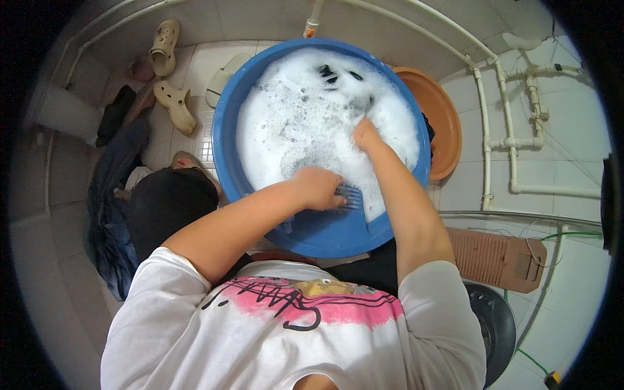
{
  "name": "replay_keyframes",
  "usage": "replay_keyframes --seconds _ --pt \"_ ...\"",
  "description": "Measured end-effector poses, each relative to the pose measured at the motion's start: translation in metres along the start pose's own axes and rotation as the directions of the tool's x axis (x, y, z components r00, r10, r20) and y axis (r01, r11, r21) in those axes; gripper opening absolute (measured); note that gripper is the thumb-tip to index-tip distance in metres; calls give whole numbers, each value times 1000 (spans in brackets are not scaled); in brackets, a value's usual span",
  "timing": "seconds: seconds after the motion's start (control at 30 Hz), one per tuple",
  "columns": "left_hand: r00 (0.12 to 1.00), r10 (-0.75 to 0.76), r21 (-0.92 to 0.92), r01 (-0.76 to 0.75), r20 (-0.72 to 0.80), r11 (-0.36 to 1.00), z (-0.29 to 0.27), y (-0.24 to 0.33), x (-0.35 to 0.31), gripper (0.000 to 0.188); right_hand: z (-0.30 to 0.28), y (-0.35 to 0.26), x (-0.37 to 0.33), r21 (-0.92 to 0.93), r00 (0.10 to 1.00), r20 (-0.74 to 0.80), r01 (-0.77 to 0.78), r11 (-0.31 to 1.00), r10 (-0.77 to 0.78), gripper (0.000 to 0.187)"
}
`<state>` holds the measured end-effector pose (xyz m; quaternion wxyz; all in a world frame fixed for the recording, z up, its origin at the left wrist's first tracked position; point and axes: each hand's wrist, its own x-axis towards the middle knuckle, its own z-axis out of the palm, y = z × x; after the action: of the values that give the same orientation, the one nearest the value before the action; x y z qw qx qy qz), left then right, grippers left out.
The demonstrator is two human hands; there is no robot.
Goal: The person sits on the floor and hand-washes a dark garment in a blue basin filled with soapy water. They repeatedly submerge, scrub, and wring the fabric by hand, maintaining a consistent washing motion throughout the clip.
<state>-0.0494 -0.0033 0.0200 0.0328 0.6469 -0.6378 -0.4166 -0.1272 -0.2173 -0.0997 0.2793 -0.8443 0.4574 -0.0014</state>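
Note:
A large blue tub (224, 130) full of thick white suds (279, 110) stands in front of me. Dark cloth (328, 75) pokes through the foam near the tub's far side. My left hand (317, 188) is at the near side of the tub, its fingers curled on a blue ridged washboard (351, 198) partly covered by foam. Farther in and to the right, my right hand (366, 134) is closed in the suds. Foam hides its fingertips and whatever they may hold.
An orange-brown basin (432, 123) stands behind the tub's right side. A brown washboard (491, 260) and a black basin (494, 331) lie at right. Beige clogs (174, 107) and dark clothing (114, 195) are at left. White pipes (484, 123) run along the wall.

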Motion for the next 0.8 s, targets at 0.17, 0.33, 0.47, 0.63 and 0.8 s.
replay_keyframes --seconds 0.17,0.33,0.47,0.63,0.8 --pt "934 -235 -418 106 -270 902 0 -24 24 52 -63 -69 -58 517 992 73 -127 847 104 36" --pt "770 -384 -492 106 -509 864 -15 -40 26 76 -122 -95 -110 905 996 20 18 425 -86 26" --pt "729 -255 -392 -21 -636 920 -12 -50 30 89 -134 -95 -132 958 985 -28 75 278 -167 30" --pt "777 -207 -418 -79 -594 905 -7 -61 42 58 -153 -77 -144 980 916 11 70 187 -402 37" --pt "883 -186 -778 -259 -431 572 -17 -72 44 27 -176 -65 -156 829 891 282 -40 558 -356 39"
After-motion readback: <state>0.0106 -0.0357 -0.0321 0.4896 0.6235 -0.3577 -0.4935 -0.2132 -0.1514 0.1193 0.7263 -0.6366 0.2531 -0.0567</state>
